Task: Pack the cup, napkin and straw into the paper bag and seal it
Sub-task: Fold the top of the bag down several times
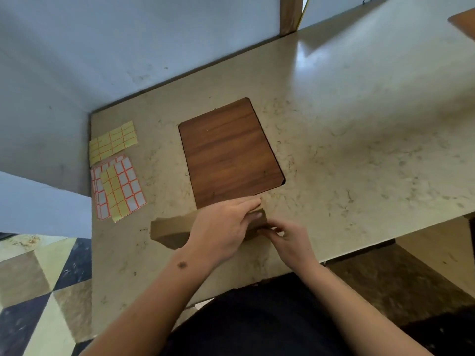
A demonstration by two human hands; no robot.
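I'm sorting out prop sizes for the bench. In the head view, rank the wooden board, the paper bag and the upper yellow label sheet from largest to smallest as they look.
1. wooden board, plainly the largest.
2. paper bag, though the left hand and right hand cover much of it, so its full extent is unsure.
3. upper yellow label sheet, the smallest.

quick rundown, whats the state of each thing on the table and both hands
paper bag: lying on its side at the table's near edge, held by both hands
left hand: laid over the bag, fingers curled on its right end
right hand: pinching the bag's right end
wooden board: flat, bare, its near edge under the left hand's fingers
sticker sheets: flat at the table's left, partly overlapping
cup, napkin, straw: not visible
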